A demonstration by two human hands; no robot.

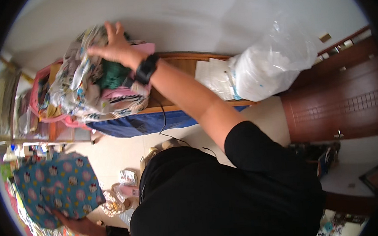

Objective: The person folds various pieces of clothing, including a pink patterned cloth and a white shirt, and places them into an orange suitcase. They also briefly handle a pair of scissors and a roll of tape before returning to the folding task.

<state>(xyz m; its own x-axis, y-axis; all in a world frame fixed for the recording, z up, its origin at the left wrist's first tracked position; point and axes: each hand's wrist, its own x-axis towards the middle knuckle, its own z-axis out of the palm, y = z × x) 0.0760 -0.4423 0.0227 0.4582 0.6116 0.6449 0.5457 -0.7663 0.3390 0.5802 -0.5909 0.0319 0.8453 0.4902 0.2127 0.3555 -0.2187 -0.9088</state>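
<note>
My left hand (68,221) grips the lower edge of a blue fabric piece (58,187) printed with cartoon cats, pink circles and yellow spots. The fabric hangs out at the lower left and hides part of what lies behind it. High at the upper left, my right hand (116,47) is spread wide with nothing in its grasp. It reaches over a heap of crumpled patterned cloth (73,79); whether the fingers touch the heap, I cannot tell. Green cloth (113,74) and pink cloth (117,92) show in the heap below my right wrist.
A pink plastic basket (33,100) stands at the heap's left. The heap lies on a wooden bench (179,65) against the wall. Further right are white sheets (212,77) and a stuffed clear plastic bag (264,71). A black cord (163,119) hangs to the floor, where small packages (127,177) lie.
</note>
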